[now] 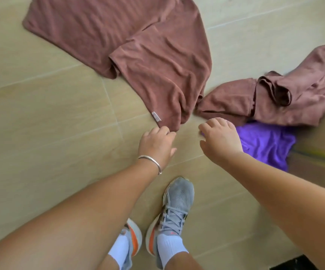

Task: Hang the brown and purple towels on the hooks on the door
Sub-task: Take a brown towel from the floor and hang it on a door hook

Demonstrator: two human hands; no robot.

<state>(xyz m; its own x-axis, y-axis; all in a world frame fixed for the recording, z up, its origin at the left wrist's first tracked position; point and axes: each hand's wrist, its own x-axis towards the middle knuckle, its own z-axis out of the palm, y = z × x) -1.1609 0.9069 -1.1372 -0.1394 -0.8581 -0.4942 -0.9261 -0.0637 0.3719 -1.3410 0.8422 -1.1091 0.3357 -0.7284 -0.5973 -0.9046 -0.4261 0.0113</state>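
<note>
- Taking the big brown towel [138, 45] as the landmark: the tiled floor [40, 114] left of it and below it is bare, so there's loads of room to come in low from that side.
- Just right of its lower corner there's a narrow strip of floor, then the crumpled brown towel [264, 100] bunches up.
- The purple towel [264, 145] sits partly under that crumpled one, on the near side.
- Further right, a cardboard box [317, 141] edges against both, blocking that flank.
- Near side: the grey shoes [177, 201] take up floor.
</note>
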